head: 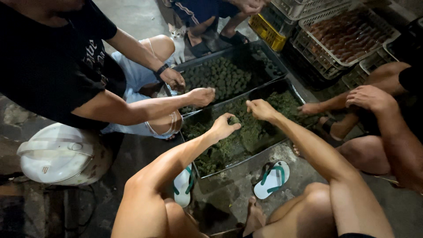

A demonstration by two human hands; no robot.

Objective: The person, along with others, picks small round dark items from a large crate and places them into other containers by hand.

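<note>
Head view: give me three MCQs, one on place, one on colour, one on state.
1. Where is the cat?
A. beyond the far tray
B. inside the near tray
C. on the rice cooker

2. Strap colour of the flip-flops?
A. red
B. green
C. black

3. The left hand is:
A. flat and empty
B. curled on a green clump
C. off the tray

Key: 1 A, it sits past the far tray; 2 B, green straps on white soles; 3 B, it pinches a green clump over the near tray.
</note>
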